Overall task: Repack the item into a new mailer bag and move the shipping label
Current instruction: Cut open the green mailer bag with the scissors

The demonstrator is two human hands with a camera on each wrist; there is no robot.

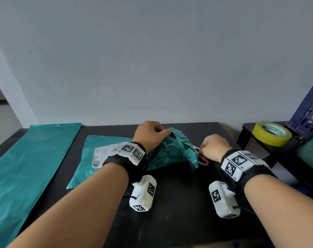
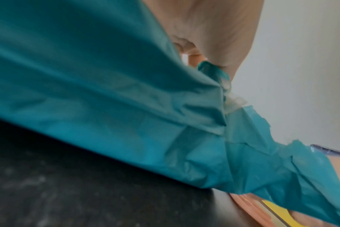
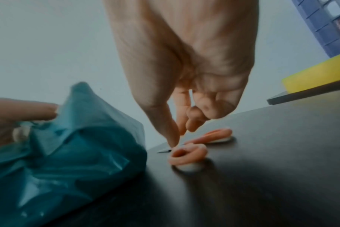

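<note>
So the left hand (image 1: 148,133) has its fingers curled tight around the crumpled, torn end of the teal mailer bag (image 1: 171,149), bunching it up and lifting that end off the black table (image 1: 170,203). The rest of that bag lies flat on the table, white shipping label (image 1: 102,154) on top, partly hidden behind the left wrist.

The right hand (image 1: 213,147) is down at a pair of pink-handled scissors (image 3: 192,152) lying on the table just right of the bag's torn end. Thumb tip touches near the closer handle loop, other fingers loosely curled above it. Whether it actually grips them, I can't tell.

Count: two teal bags, the crumpled one plus a flat bag (image 1: 26,167) lying smooth at the table's left side. One label, one pair of scissors, one yellow tape roll (image 1: 272,135) on a small black stand (image 1: 248,133) to the right, beside a dark blue crate (image 1: 309,108).
</note>
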